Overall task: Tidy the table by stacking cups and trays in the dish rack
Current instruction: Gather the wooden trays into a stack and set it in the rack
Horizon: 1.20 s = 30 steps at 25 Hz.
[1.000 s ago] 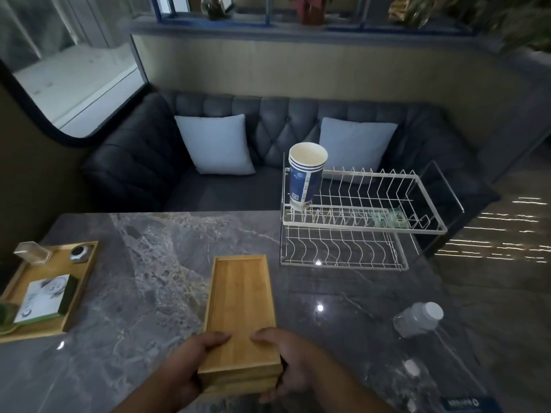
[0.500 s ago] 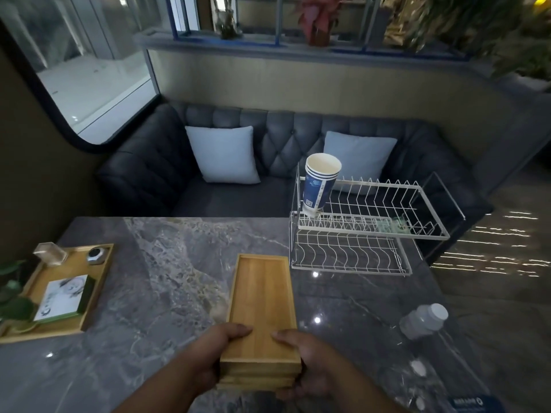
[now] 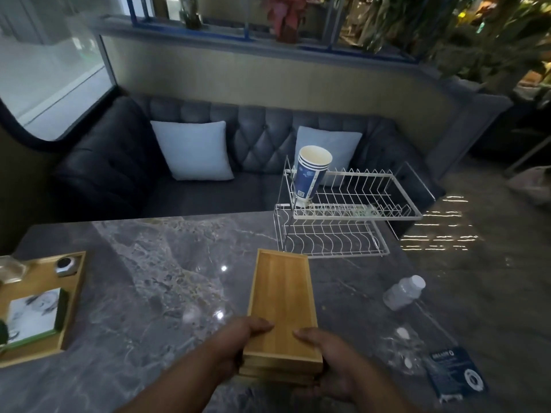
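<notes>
A stack of bamboo trays (image 3: 281, 299) is held lengthwise above the grey marble table (image 3: 155, 263), its far end close to the rack. My left hand (image 3: 238, 342) grips the near left corner and my right hand (image 3: 331, 356) grips the near right corner, thumbs on top. A white two-tier wire dish rack (image 3: 343, 231) stands at the table's far right edge. A stack of blue-and-white paper cups (image 3: 311, 174) leans in the left end of its upper tier.
A larger wooden tray (image 3: 68, 296) holding a card, a small metal piece and a clear item sits at the table's left. A clear plastic bottle (image 3: 404, 292) lies on its side at the right. A dark blue packet (image 3: 456, 372) lies near the right front. A sofa with two pillows lies beyond.
Both hands have carried the tray stack forward and to the right, nearer the rack's lower tier. The view has shifted with them.
</notes>
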{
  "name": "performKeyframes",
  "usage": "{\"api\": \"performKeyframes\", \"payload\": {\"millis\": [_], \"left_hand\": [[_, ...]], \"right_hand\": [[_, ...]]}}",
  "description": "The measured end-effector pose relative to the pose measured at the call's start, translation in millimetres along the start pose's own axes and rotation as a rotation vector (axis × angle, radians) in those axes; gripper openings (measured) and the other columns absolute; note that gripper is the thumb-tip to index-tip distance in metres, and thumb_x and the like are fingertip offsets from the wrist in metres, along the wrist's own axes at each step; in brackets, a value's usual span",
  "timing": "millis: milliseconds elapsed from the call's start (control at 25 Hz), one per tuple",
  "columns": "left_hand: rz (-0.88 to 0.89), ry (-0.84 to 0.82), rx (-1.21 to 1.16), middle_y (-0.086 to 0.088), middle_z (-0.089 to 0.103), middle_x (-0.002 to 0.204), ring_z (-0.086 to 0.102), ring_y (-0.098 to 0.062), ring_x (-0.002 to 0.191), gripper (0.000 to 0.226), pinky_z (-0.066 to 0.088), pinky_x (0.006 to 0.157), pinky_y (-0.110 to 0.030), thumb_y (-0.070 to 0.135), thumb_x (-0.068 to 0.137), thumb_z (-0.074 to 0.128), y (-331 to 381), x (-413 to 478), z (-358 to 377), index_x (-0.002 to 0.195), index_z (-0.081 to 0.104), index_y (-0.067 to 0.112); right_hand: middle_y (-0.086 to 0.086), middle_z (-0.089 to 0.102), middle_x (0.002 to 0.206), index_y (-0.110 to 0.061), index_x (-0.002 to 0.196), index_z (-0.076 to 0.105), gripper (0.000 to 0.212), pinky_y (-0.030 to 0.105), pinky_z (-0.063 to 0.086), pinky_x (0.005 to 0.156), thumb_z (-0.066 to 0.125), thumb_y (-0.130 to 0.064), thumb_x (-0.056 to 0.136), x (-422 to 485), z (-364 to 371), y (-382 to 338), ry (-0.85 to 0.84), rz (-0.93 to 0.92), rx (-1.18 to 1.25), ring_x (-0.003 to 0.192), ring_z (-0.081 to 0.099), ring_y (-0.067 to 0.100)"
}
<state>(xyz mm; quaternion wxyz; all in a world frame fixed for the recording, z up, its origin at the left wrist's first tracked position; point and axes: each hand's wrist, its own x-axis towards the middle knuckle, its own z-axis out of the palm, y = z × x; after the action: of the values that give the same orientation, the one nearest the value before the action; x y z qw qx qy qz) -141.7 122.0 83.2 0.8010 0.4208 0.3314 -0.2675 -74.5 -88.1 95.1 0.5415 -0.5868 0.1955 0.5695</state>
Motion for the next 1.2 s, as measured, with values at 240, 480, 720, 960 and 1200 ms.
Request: {"api": "performKeyframes", "payload": {"millis": [240,480,720,960,1200], "left_hand": [[-0.005,-0.009,0.115,-0.020,0.076,0.114,0.072,-0.040,0.106,0.096,0.056,0.097,-0.052,0.031,0.041,0.097,-3,24,14,0.127,0.065,0.005],[-0.012,0.006,0.165,-0.017,0.077,0.112,0.071,-0.037,0.109,0.073,0.051,0.104,-0.054,0.033,0.058,0.088,3,49,49,0.123,0.068,0.006],[0.004,-0.010,0.099,-0.023,0.074,0.118,0.070,-0.039,0.110,0.058,0.050,0.105,-0.052,0.022,0.076,0.078,19,77,84,0.128,0.065,-0.001],[0.072,0.021,0.078,-0.018,0.074,0.120,0.072,-0.034,0.109,0.051,0.056,0.091,-0.043,0.026,0.084,0.073,32,104,101,0.129,0.064,0.004],[0.065,0.126,0.067,-0.009,0.069,0.080,0.065,-0.022,0.069,0.062,0.048,0.058,-0.028,0.048,0.056,0.088,14,130,113,0.103,0.073,0.012]], "right_hand": [[0.025,0.070,0.121,-0.013,0.122,0.065,0.056,0.068,0.041,0.105,0.082,-0.034,0.073,-14,-22,9,0.030,-0.032,0.124,0.119,0.062,0.045],[0.027,0.067,0.119,-0.005,0.130,0.062,0.065,0.057,0.054,0.084,0.080,-0.032,0.073,-10,-58,0,0.001,-0.101,0.164,0.106,0.064,0.046],[0.018,0.074,0.106,-0.009,0.110,0.077,0.046,0.047,0.059,0.075,0.077,-0.036,0.073,6,-106,-31,-0.006,-0.106,0.118,0.092,0.072,0.035],[0.014,0.075,0.107,-0.011,0.123,0.067,0.062,0.033,0.056,0.055,0.079,-0.038,0.068,22,-136,-69,-0.079,-0.140,0.045,0.085,0.073,0.027],[0.012,0.074,0.110,-0.012,0.129,0.062,0.056,0.045,0.055,0.078,0.073,-0.037,0.080,58,-168,-109,-0.047,-0.123,-0.056,0.100,0.068,0.035]]}}
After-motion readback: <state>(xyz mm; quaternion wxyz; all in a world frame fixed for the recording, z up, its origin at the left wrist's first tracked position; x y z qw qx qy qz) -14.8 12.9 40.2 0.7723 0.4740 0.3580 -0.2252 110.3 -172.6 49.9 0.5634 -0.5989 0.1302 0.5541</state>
